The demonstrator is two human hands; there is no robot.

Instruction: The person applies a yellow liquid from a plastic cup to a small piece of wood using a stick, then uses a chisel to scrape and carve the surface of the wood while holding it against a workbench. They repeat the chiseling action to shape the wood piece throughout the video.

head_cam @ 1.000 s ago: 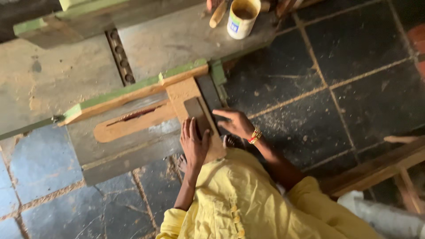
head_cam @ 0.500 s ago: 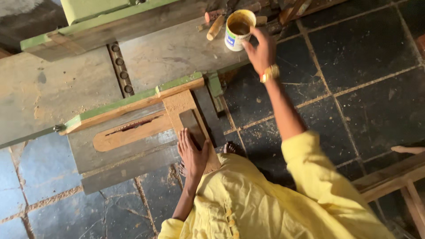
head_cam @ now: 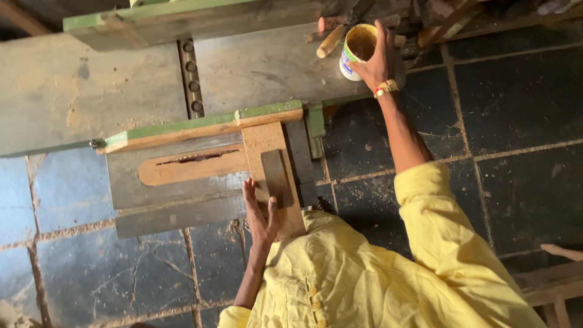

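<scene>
My left hand [head_cam: 261,214] lies flat, fingers spread, on the near end of a short pale wooden board [head_cam: 262,144] that rests on a grey saw table [head_cam: 152,182]. A darker narrow block [head_cam: 276,177] lies on the board just beyond my fingers. My right hand [head_cam: 378,59], with a bead bracelet at the wrist, reaches far forward and grips the side of an open white tin [head_cam: 355,50] of yellowish paste. The tin stands on the large grey machine bed [head_cam: 261,67].
A green-edged wooden fence [head_cam: 200,126] runs along the saw table's far side. A wooden-handled tool [head_cam: 331,41] and scraps lie beside the tin. Dark stone floor tiles [head_cam: 504,121] carry sawdust. Wooden furniture parts [head_cam: 559,279] stand at the lower right.
My right hand left the board, swung up and to the right, and has closed around the tin. My left hand stays on the board.
</scene>
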